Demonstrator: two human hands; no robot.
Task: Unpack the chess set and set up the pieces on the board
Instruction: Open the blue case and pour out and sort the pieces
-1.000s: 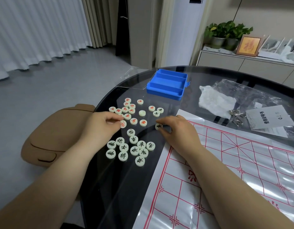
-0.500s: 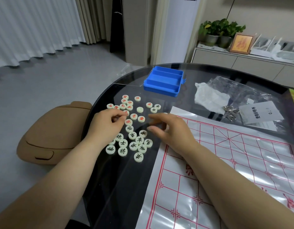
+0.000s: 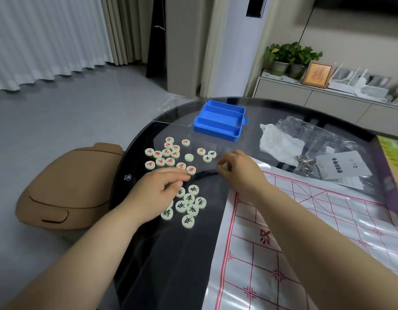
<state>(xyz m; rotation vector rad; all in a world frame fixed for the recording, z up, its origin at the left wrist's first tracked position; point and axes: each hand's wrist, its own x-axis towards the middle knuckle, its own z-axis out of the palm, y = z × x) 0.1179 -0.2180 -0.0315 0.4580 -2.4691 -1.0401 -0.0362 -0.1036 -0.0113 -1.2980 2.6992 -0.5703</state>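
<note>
Far left, on the grey floor point(image 3: 59, 113), a tan stool point(image 3: 66, 186) sits against the table point(image 3: 171, 265), which is round black glass.

Red-marked pieces point(image 3: 164, 155) are loose at the far side and black-marked pieces point(image 3: 189, 204) are nearer me, all flat on the glass. None are on the board yet.

Left hand point(image 3: 157, 193) is palm down over the gap between the two clusters, fingers bent, tips just beside a red piece. Can't tell if it grips anything.

Blue box point(image 3: 216, 130) is open beyond the piles and looks emptied.

Right hand point(image 3: 240, 173) has its fingers curled round what looks like a pale piece point(image 3: 223, 168). Blurred, so low confidence.

Key relation: the board point(image 3: 249, 283) lies right of both piles, and the right hand is at its far-left corner, so the right is the nearer hand for placing. Pieces are round discs with no axis to align. The board runs out of frame, so its long side is unclear.

Further right are a tissue point(image 3: 281, 142), plastic bag point(image 3: 323, 135), metal rings point(image 3: 305, 162) and an instruction slip point(image 3: 341, 166).

Room: curtains point(image 3: 48, 36) at back left, sideboard point(image 3: 316, 97) with plants point(image 3: 289, 54) at back right.
</note>
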